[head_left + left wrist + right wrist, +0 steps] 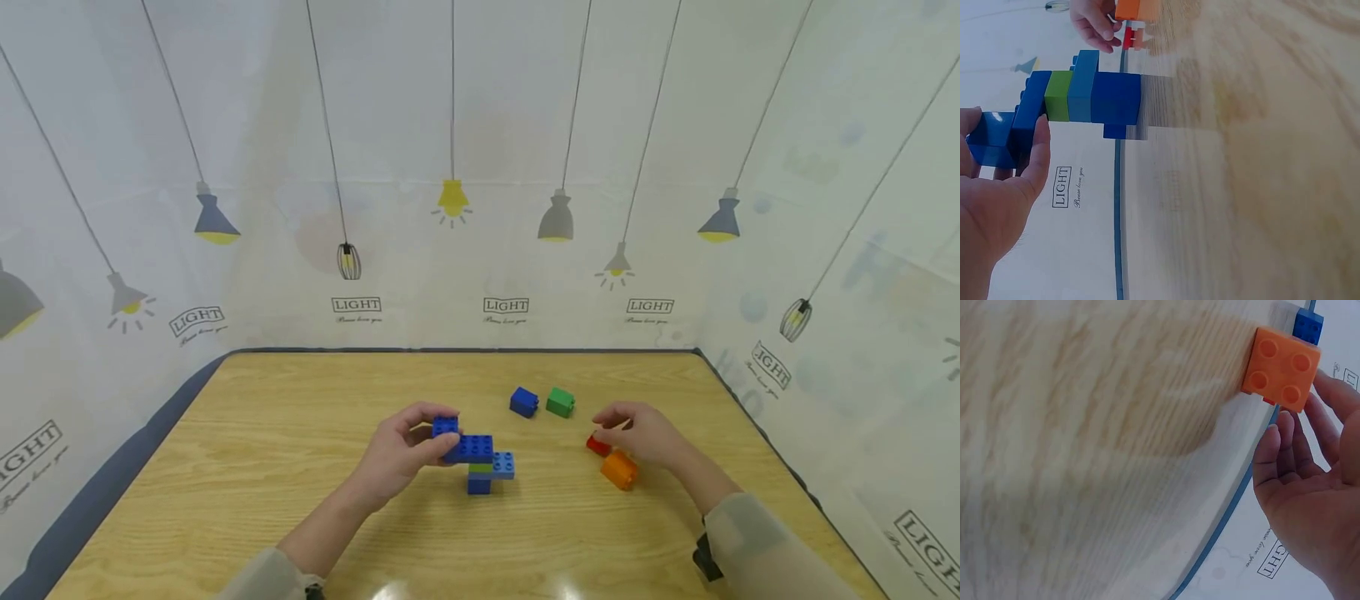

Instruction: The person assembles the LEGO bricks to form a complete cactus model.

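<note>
A stack of toy building blocks [480,482] stands on the table, with a blue base block [1116,97], a light blue block [1082,94], a green block [1057,95] and a long dark blue block [1031,103]. On the long block's left end is a small blue block [446,426]. My left hand [401,454] grips this small block between thumb and fingers. Over at the right, my right hand [643,432] has its fingers loosely bent, fingertips right at a red block [597,444]. Close below that hand lies an orange block [619,471], its studs facing the right wrist camera.
Farther back on the wooden table [300,383] lie a loose blue block [523,402] and a green block [560,402], side by side. A pale curtain [405,267] printed with lamps surrounds the table's back and sides.
</note>
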A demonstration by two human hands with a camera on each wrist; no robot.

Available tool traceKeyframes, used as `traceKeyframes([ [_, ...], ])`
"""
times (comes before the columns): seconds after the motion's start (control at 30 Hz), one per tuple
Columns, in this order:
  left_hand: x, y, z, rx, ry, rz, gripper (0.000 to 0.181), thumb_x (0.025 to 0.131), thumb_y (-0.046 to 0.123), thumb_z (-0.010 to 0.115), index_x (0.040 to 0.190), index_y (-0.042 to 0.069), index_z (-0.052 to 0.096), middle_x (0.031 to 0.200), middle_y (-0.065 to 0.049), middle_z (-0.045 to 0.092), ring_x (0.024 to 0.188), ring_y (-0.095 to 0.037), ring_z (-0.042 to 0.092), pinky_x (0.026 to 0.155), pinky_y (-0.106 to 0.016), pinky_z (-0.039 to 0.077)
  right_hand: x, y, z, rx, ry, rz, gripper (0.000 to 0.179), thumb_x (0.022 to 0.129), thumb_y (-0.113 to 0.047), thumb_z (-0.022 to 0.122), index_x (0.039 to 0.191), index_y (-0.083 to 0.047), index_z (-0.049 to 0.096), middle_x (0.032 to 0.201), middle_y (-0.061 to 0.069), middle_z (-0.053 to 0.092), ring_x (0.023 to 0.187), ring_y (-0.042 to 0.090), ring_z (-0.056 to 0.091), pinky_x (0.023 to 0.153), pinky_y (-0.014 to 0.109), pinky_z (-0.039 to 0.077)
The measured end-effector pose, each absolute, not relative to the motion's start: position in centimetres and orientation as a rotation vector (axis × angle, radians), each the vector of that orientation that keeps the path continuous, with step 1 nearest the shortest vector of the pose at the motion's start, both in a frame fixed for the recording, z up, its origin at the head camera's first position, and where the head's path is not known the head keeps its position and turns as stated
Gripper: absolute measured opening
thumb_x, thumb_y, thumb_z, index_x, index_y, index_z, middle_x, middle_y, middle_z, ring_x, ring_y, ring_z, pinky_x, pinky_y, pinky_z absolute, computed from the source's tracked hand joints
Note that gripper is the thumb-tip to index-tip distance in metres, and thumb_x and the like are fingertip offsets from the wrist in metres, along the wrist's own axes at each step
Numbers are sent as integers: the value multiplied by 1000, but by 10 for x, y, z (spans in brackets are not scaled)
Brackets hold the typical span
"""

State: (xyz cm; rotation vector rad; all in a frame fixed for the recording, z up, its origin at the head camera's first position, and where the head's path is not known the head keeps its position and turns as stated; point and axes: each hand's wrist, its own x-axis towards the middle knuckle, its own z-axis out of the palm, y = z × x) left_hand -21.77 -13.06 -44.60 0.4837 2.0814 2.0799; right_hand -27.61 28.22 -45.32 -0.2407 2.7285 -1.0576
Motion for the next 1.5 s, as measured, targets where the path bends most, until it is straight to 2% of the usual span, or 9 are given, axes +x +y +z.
traceKeyframes([
  [0.33,-218,-131,-446,469,2057,2077,39,105,14,76,141,4,67,128,-6,66,107,-19,72,87,-34,69,-281,280,-453,-160,2711,-957,42,97,-34,86,129,-10,75,119,11,72,99,25,64,84,34,54],
  [0.57,-218,-131,-445,470,2059,2071,39,105,16,76,141,3,67,128,-7,67,107,-20,71,87,-34,69,-284,278,-453,-146,2705,-893,46,94,-36,89,129,-10,74,114,10,70,93,23,62,78,31,54],
  [0.87,-217,-131,-445,465,2060,2076,39,105,15,76,141,4,67,127,-6,66,107,-19,71,87,-34,69,-286,275,-453,-194,2730,-912,31,102,-30,80,128,-14,75,111,9,70,89,23,61,74,32,54],
  [1.03,-217,-131,-446,475,2049,2084,39,106,14,76,141,3,66,126,-5,66,106,-19,70,87,-35,69,-283,273,-451,-273,2778,-994,34,110,-32,68,137,-13,75,114,10,72,91,23,60,70,34,53],
  [1.2,-217,-131,-446,483,2065,2081,39,106,14,75,142,2,66,127,-7,66,107,-19,71,86,-33,68,-281,268,-449,-388,2779,-1112,36,114,-34,62,140,-12,74,116,10,77,84,21,58,65,30,49],
  [1.43,-217,-131,-446,479,2077,2078,38,106,14,75,141,3,66,128,-9,65,106,-19,71,86,-33,68,-270,247,-448,-497,2705,-1275,32,111,-32,68,131,-8,74,114,6,77,99,30,69,81,25,58],
  [1.5,-217,-130,-446,477,2077,2076,38,105,14,76,141,3,66,128,-8,65,107,-20,70,86,-33,68,-267,240,-450,-535,2686,-1290,32,110,-31,70,131,-6,74,114,5,76,100,29,69,83,25,58],
])
